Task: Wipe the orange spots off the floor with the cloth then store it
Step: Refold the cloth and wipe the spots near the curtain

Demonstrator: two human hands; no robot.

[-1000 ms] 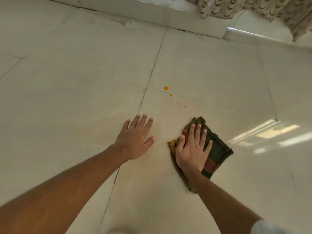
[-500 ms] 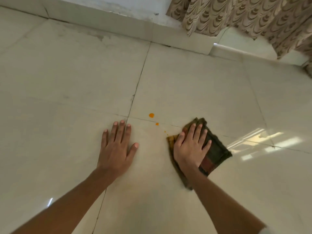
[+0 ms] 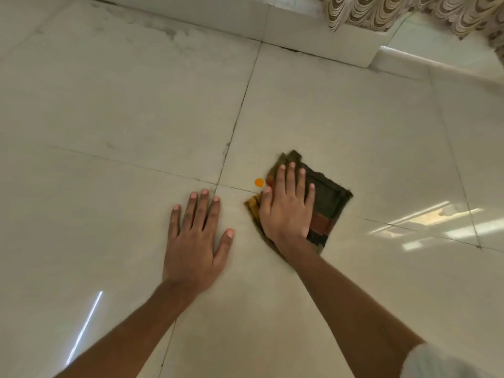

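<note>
Right hand (image 3: pixel 286 208) lies flat, fingers spread, pressing the folded cloth (image 3: pixel 326 203) onto the floor (image 3: pixel 354 132) right of frame centre. I note one orange spot (image 3: pixel 259 182) just beside the cloth's left edge, near the index fingertip. Left hand (image 3: pixel 195 241) rests palm-down on bare tile, fingers apart, holding nothing. Patterned curtain (image 3: pixel 381 12) hangs at upper right.

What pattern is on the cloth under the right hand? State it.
Dark olive-green cloth with red-brown checks and a yellow edge, seen in the head view.
</note>
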